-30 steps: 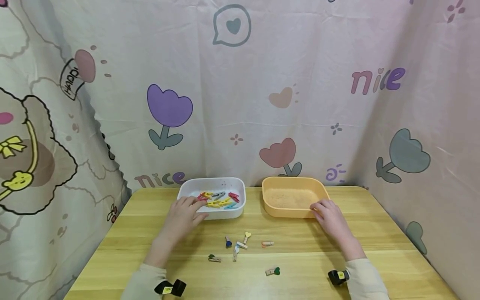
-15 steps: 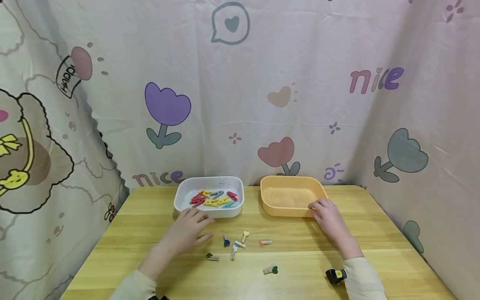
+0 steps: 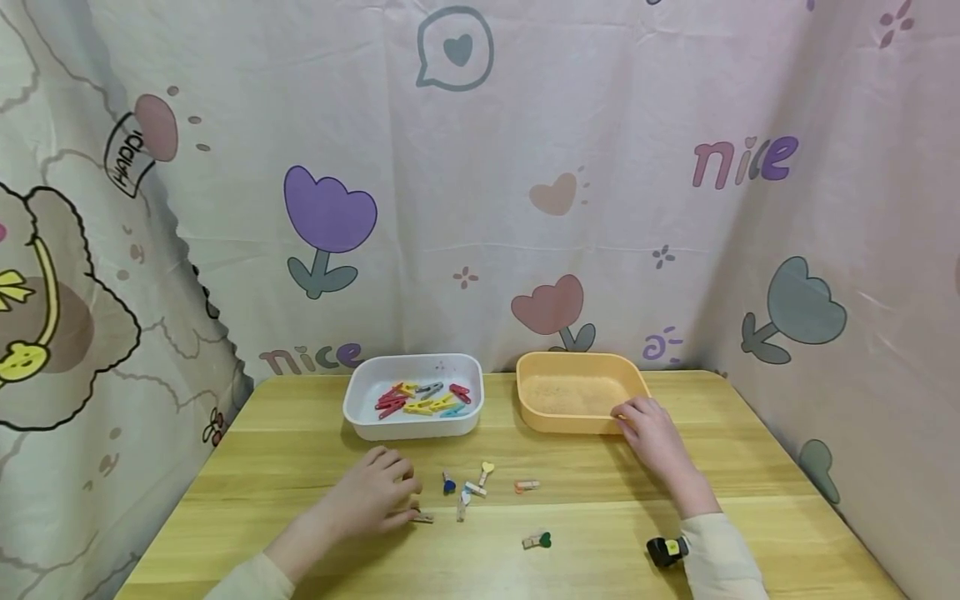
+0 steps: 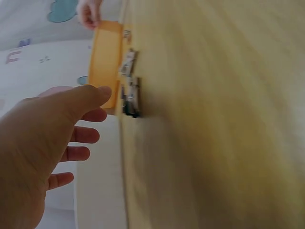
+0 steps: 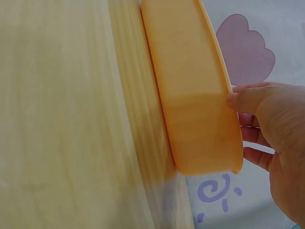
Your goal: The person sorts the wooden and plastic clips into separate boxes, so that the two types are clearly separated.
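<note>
In the head view my left hand (image 3: 372, 493) hovers over the table's left part, fingers slightly bent and thumb beside a small wooden clothespin (image 3: 424, 517). The left wrist view shows a gap between that thumb and fingers, with nothing held. Further right lie more wooden clothespins: one with a blue heart (image 3: 448, 483), one with a yellow heart (image 3: 486, 472), one with a green heart (image 3: 537, 541), an orange-ended one (image 3: 527, 485) and an overlapping pale pair (image 3: 462, 507). My right hand (image 3: 657, 443) grips the orange tray (image 5: 200, 119) by its rim, thumb outside and fingers over the edge.
A white tray (image 3: 412, 428) with several red, yellow, grey and blue plastic clips stands at the back left of the wooden table (image 3: 600, 550). A patterned curtain (image 3: 450, 208) hangs right behind both trays.
My left hand has left the white tray and come down toward the front, to the nearest wooden clothespin. My right hand stays at the orange tray's rim.
</note>
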{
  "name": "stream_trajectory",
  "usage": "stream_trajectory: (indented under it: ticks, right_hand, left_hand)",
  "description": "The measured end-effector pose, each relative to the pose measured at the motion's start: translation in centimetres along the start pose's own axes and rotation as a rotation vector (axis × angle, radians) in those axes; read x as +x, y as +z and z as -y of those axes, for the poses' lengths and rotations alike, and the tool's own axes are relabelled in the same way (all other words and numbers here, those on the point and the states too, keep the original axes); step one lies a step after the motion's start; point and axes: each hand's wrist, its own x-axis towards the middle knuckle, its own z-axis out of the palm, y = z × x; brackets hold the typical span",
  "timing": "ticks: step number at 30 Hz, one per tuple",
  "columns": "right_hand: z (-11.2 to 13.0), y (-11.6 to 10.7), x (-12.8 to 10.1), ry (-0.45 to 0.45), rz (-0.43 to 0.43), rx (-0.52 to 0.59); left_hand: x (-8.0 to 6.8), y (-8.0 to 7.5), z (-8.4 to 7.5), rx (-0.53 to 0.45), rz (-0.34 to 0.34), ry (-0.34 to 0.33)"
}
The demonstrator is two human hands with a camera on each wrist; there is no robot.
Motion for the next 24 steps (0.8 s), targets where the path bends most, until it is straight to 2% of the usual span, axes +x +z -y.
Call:
stream_trajectory:
  ticks: [3, 6, 18, 24]
  right_hand:
    - [0.0, 0.0, 0.0, 0.002, 0.001, -0.002]
    - [0.1, 0.0, 0.0, -0.001, 0.002, -0.005]
    - [0.3, -0.4, 0.2, -0.009, 0.011, -0.008]
    - [0.4, -0.5, 0.1, -0.012, 0.021, -0.011]
  left_hand:
    - [-0.5, 0.4, -0.2, -0.019, 0.062, 0.009]
    - [-0.8, 0.8, -0.3, -0.035, 0.092, 0.01]
    - [-0.5, 1.0, -0.6, -0.041, 0.075, 0.038]
    - [-0.6, 1.2, -0.7, -0.024, 0.09, 0.044]
